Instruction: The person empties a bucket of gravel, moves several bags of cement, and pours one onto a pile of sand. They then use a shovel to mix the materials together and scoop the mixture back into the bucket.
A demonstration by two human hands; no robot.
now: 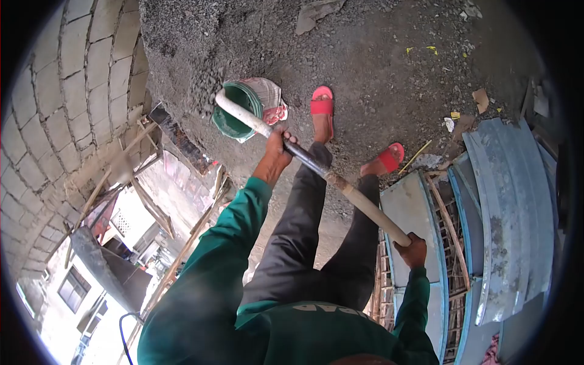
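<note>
While the long pole (366, 205), its left end crossing over the green bucket (226, 123), looks stiff and fairly heavy, your left hand (278, 148) wraps its dark mid-section and your right hand (414, 250) its right end, likely steadying holds. The sack's red print (277, 114) and shirt lettering (322, 308) stay unreadable.

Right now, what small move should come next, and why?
Probably turn the long handle to tip its far end toward the green bucket: the left hand and right hand both grip the handle, that end overlaps the bucket's rim in this view, and loose gravel shows just beyond.
</note>
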